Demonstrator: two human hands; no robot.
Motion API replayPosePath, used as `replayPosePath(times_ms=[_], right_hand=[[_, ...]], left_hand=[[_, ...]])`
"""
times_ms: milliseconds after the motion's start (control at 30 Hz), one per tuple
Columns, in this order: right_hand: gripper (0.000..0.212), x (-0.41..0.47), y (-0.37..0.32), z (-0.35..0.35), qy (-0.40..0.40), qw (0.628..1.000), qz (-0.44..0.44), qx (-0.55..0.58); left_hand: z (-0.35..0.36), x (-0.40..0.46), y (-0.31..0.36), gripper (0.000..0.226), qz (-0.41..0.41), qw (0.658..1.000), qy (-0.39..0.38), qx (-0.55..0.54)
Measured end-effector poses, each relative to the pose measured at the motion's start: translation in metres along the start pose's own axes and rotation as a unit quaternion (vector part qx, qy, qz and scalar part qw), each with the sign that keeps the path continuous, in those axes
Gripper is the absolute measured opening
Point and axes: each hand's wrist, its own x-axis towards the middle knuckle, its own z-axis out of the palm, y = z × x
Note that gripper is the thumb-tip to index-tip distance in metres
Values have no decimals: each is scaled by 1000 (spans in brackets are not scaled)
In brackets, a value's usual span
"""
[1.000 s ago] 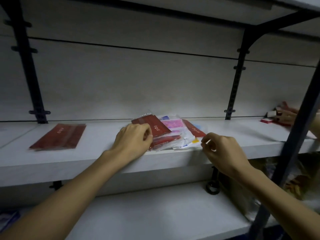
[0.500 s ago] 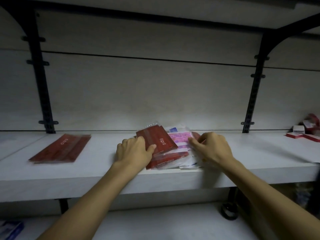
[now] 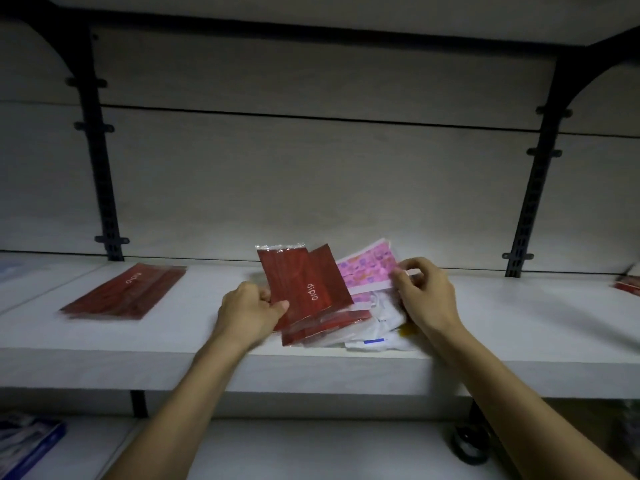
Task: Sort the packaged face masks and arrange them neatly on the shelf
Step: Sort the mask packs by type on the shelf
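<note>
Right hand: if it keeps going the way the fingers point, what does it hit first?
The right hand points up-left and already pinches the pink patterned pack; past that, likely the red packs the left hand holds. Depth unclear.

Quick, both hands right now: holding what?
Left hand: grips the dark red plastic-wrapped mask packs.
Right hand: pinches the pink patterned mask pack.

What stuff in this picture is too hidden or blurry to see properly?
Head view, the only one:
- White packets at the bottom of the middle pile: mostly covered by the dark red mask packets gripped in the left hand and by the right hand, which pinches the pink patterned packet.
- Red item on the shelf's far right: cut off by the frame edge, blurred.
- Blue package lower left: cut off, dim.
</note>
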Motion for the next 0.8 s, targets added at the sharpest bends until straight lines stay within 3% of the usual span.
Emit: replayPosePath(times_ms=[233,433,567,800], right_hand=[[14,2,13,-3,84,985,74,132],[36,2,6,-7,95,983,99,124],[13,-4,-1,-14,101,977,119,146],[79,9,-18,-29,-64,985,160,17]], left_hand=[[-2,-7,5,7,7,997,25,-68],[-2,-8,5,7,18,997,37,-70],[-3,-8,6,8,17,996,33,-75],[-3,-9,8,8,29,997,40,-60]])
